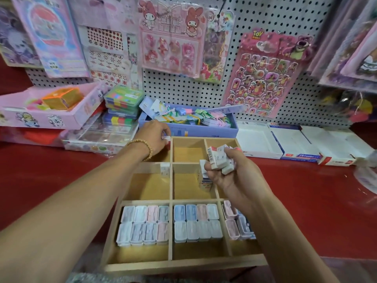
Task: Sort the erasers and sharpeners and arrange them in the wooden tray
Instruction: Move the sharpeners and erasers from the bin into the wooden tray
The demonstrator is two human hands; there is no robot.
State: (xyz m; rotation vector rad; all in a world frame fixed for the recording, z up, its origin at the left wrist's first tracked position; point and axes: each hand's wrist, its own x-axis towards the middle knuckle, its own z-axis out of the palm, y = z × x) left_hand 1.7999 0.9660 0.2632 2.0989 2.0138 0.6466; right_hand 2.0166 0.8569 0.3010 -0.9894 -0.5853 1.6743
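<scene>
at far left we see a glossy pink cardboard box with printed cartoon figures, tilted on the smooth red counter, and beside it a stack of clear plastic cases with bright coloured blocks inside. our left hand, a beaded wooden bracelet at its wrist, pinches a small white rectangular eraser over the far left compartment of the pale, matte wooden tray, a grid of square cells split by thin flat dividers. behind the tray sits a lilac cardboard box of pastel clips. in the middle row one white wrapped eraser stands against the left cell's back corner, and a small pile of paper-sleeved erasers leans in the centre cell. the near row holds rounded pastel plastic sharpeners packed side by side, blue, pink and white. our right hand grips a loose bunch of white block erasers with barcoded sleeves above the tray's right side. flat white cartons lie at right, below a perforated white pegboard hung with shiny sticker sheets.
</scene>
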